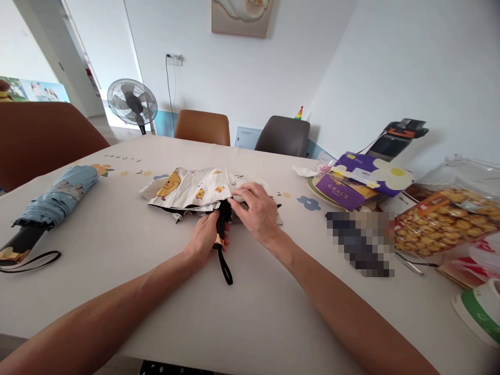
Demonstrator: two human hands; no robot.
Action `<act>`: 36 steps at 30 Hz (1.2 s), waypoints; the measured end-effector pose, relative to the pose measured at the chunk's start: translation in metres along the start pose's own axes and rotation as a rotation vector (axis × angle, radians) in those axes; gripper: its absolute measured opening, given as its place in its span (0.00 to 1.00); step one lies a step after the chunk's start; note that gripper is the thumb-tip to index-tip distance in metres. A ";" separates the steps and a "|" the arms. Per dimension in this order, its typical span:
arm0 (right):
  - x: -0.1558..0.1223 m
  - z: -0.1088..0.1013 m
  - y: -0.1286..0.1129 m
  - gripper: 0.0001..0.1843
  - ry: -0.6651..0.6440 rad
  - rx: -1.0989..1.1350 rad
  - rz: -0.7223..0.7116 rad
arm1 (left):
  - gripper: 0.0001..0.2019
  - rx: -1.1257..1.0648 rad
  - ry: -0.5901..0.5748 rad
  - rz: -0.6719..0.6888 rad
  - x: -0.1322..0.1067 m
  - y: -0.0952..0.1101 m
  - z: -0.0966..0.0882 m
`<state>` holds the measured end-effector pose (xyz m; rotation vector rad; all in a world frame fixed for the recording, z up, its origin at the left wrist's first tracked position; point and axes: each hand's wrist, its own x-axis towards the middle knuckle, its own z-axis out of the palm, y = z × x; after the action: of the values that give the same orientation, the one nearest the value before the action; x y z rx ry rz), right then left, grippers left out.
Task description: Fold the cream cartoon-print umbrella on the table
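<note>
A collapsed white umbrella with yellow cartoon prints (191,190) lies on the white table (250,291), its canopy loose and spread. My left hand (205,235) is closed round its black handle, whose black wrist strap (225,268) trails toward me. My right hand (255,207) rests on the canopy folds just past the handle, fingers curled and pinching the fabric.
A rolled light-blue umbrella (50,205) lies at the left edge. On the right are purple boxes on a plate (353,185), a bag of snacks (445,219), a pixelated object (359,242) and a green-rimmed lid (482,312). Chairs (203,126) and a fan (132,102) stand behind.
</note>
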<state>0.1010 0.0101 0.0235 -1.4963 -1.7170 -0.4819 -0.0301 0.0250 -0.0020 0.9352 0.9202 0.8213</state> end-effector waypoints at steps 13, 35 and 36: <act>0.004 -0.005 0.015 0.08 0.006 0.132 0.039 | 0.07 0.027 0.022 -0.014 -0.003 0.003 0.003; 0.013 -0.023 0.003 0.17 -0.209 0.383 0.211 | 0.11 0.017 -0.041 -0.029 0.001 0.002 -0.004; 0.014 -0.025 0.004 0.19 -0.166 0.385 0.243 | 0.10 0.003 -0.033 -0.029 0.001 0.002 -0.005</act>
<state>0.1122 0.0021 0.0484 -1.4616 -1.6103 0.0997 -0.0346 0.0287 -0.0018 0.9332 0.9048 0.7781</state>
